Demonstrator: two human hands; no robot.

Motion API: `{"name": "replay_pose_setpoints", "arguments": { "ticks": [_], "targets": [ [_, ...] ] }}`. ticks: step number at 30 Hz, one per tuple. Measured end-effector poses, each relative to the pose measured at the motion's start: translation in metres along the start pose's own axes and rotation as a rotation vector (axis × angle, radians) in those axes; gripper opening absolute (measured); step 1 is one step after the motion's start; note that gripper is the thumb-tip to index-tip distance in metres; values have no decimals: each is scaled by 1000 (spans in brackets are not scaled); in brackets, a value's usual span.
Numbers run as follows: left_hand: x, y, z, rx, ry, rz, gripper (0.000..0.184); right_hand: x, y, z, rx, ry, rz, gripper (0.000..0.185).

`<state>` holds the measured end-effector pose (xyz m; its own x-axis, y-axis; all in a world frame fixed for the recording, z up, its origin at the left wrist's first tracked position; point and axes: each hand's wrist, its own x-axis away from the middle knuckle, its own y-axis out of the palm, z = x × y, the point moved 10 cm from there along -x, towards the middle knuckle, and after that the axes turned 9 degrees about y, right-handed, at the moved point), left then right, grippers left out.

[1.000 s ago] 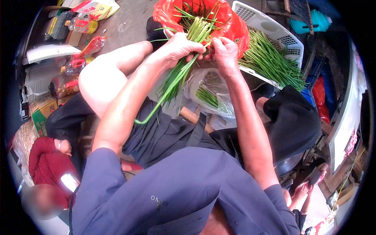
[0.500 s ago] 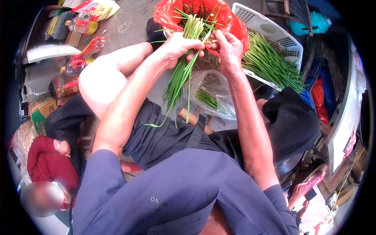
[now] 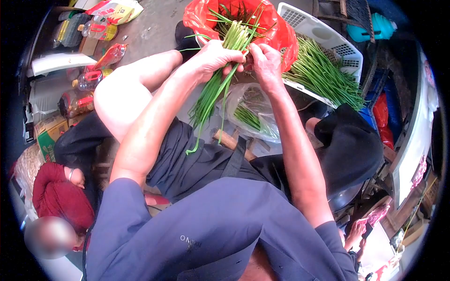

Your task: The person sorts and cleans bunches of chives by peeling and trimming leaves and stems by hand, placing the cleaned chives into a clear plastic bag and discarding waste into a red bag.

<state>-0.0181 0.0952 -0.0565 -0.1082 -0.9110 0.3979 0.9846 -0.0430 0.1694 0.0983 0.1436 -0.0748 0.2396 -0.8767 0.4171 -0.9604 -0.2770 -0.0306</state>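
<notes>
My left hand point(image 3: 217, 57) is wrapped round a bunch of garlic chives point(image 3: 206, 101). The pale cut ends point up and away from me, and the green leaves hang down toward my lap. Right beside it, my right hand point(image 3: 267, 64) is closed in a pinch at the bunch's right edge, close to the left fingertips. What lies between those fingertips is too small to make out. Just beyond both hands, a red plastic bag point(image 3: 199, 16) stands open with loose green and brownish leaves inside.
On the right, a white plastic basket point(image 3: 352, 55) holds many green chives point(image 3: 323, 75). A clear plastic bag point(image 3: 269, 127) with more greens sits below my hands. Bottles point(image 3: 88, 80) stand at left. One person in a red sleeve point(image 3: 61, 196) is at lower left; another person's hand point(image 3: 357, 230) shows at lower right.
My right hand has moved slightly down and left, nearer the left hand. The bunch's hanging leaves have shifted, and the long loose blade hangs differently. My left hand keeps its grip.
</notes>
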Motion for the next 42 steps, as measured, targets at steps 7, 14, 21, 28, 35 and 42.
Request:
{"name": "replay_pose_setpoints", "arguments": {
  "ticks": [7, 14, 21, 28, 35, 42],
  "targets": [
    [5, 7, -3, 135, -81, -45, 12, -3, -10, 6, -245, 68, 13, 28],
    [6, 9, 5, 171, -52, -74, 15, -4, -13, -4, -274, -12, 11, 16],
    [6, -18, 30, 190, 30, 45, 20, 28, -53, -1, -87, -103, 253, 17],
    [11, -27, 50, 343, 90, 54, 24, 43, -58, 124, 318, 367, 1, 39],
    [8, -33, 59, 354, 152, 136, 16, 35, -41, 245, 794, 428, -155, 26],
    [8, -36, 58, 370, 174, 238, 14, 28, -13, 277, 972, 329, -184, 23]
  ]
}}
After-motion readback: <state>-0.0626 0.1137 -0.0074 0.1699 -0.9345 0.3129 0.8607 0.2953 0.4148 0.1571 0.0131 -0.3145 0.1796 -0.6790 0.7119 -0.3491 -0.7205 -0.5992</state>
